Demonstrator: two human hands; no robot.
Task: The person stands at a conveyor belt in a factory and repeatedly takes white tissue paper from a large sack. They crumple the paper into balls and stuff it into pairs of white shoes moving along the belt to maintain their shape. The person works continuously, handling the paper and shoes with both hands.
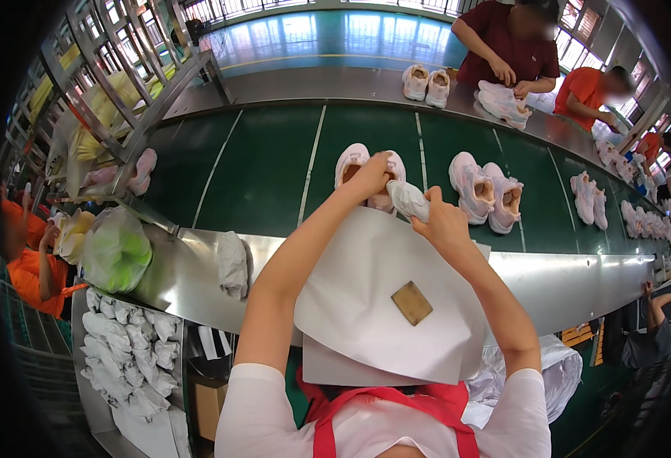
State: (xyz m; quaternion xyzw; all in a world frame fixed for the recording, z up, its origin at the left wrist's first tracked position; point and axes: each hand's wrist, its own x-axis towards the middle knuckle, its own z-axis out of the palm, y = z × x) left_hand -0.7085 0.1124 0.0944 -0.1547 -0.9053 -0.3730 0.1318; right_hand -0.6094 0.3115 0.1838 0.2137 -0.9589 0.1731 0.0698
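Observation:
A pair of pale pink-and-white sneakers stands on the green conveyor belt (266,168) in front of me. My left hand (373,177) grips the right sneaker (398,165) at its opening, fingers bent around the tongue. The left sneaker (350,162) of that pair stands beside it, partly behind my left hand. In my right hand (440,221) is a wad of crumpled white paper (409,200), pinched by its near end. The wad's far end points at the right sneaker's opening, beside my left fingers; whether it touches the shoe, I cannot tell.
More sneakers (473,188) stand along the belt to the right. A brown block (412,303) lies on the white sheet (366,282) before me. Another paper wad (232,263) rests on the metal ledge; a bin of wads (125,351) sits lower left. Co-workers (503,46) work across the belt.

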